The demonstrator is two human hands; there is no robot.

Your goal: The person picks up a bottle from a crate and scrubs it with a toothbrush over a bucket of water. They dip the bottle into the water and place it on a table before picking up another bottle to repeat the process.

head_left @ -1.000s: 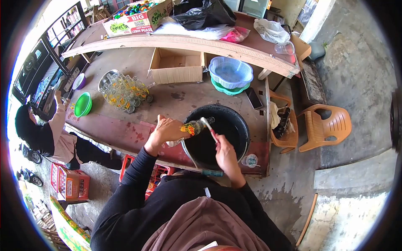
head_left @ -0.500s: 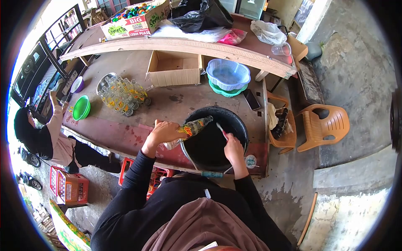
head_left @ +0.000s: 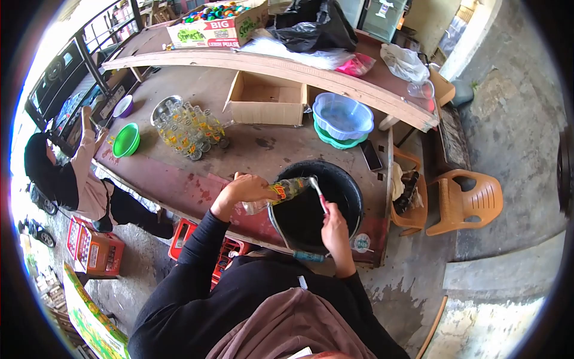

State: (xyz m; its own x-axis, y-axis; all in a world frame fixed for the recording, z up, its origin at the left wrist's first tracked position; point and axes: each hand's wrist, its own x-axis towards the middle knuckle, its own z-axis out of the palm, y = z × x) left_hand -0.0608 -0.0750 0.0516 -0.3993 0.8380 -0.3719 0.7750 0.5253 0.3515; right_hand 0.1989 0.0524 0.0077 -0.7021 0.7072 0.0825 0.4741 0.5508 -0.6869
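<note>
Smooth glass bottle (head_left: pixel 291 189); matt black bucket (head_left: pixel 348 186), seemingly plastic.

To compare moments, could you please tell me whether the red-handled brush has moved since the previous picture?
Yes: against the black bucket, the brush has shifted slightly left, its tip now at the mouth of the glass bottle.

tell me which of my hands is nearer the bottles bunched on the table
Left. The left hand is on the same side of the bucket as the bottles; the right hand is farther off, by the bucket's near right rim.
</note>
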